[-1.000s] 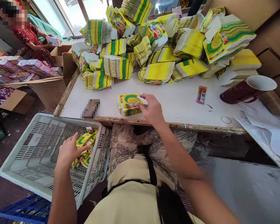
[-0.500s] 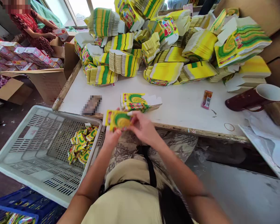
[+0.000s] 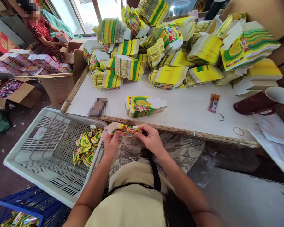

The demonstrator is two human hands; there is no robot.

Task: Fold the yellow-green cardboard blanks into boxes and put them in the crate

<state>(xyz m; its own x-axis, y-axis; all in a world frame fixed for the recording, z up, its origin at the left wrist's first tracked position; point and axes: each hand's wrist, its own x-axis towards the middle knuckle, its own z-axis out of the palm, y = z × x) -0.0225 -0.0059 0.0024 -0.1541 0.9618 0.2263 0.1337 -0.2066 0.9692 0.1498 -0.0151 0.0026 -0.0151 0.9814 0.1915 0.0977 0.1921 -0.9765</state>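
Observation:
Between my two hands, just in front of the table edge, is a small yellow and green printed carton (image 3: 126, 129). My left hand (image 3: 111, 142) grips its left end, where a white flap stands up. At the other end my right hand (image 3: 149, 136) pinches it between thumb and fingers. A short stack of flat cartons (image 3: 142, 106) lies on the table beyond my hands, white flaps pointing right. Below left, a grey plastic crate (image 3: 44, 151) holds several folded yellow and green cartons (image 3: 87, 145) in its near right corner.
Bundles of flat cartons (image 3: 165, 75) are heaped along the back of the white table (image 3: 189, 110). To the right lie a small sachet (image 3: 214, 102), a tipped maroon mug (image 3: 253, 104) and a rubber band (image 3: 238, 131). A blue crate (image 3: 42, 201) stands lower left; a person (image 3: 44, 34) works behind cardboard boxes (image 3: 59, 88).
My right hand has taken a carton off the stack to the front edge. My left hand has come up from the grey crate to hold it, and the carton has since been turned.

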